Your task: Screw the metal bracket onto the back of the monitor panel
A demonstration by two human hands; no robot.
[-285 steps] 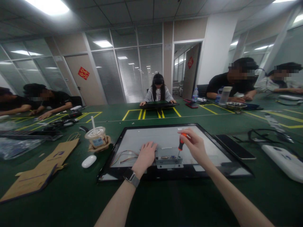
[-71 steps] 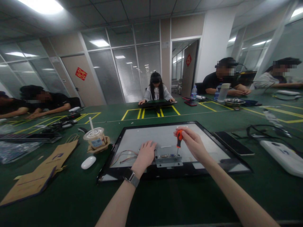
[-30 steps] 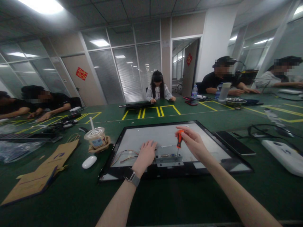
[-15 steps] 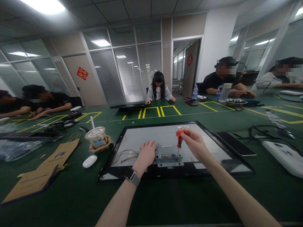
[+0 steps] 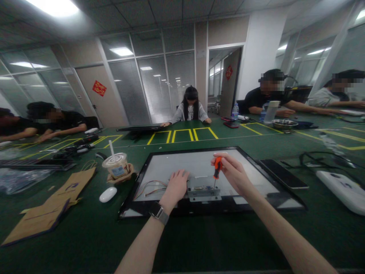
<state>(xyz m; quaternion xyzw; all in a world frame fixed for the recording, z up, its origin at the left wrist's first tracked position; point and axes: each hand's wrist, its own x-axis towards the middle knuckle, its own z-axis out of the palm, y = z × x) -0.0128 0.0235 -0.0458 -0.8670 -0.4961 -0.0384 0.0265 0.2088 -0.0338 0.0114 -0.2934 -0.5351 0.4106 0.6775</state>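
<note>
In my right hand (image 5: 232,171) is an orange and black screwdriver (image 5: 218,167), held near upright by the fingers. Its tip points down at the right part of a metal bracket (image 5: 203,196) with connectors on it. The bracket sits near the front edge of a flat display panel (image 5: 171,161) with a black frame, lying on the green table. My left hand (image 5: 177,184) lies flat on the panel just left of the bracket, fingers stretched out. Thin wires (image 5: 151,186) run out on the panel to its left. Whether the tip sits in a screw is too small to tell.
Left of the panel are a drink cup (image 5: 116,165) with a straw, a white mouse (image 5: 108,194) and a brown paper bag (image 5: 57,201). A black phone (image 5: 282,173) and a white device (image 5: 342,190) lie to the right. Several people sit around the table.
My right hand has turned the screwdriver slightly in its fingers; my left hand stays put. Across the table, a person's dark panel has shifted left. A person at right has stretched out an arm.
</note>
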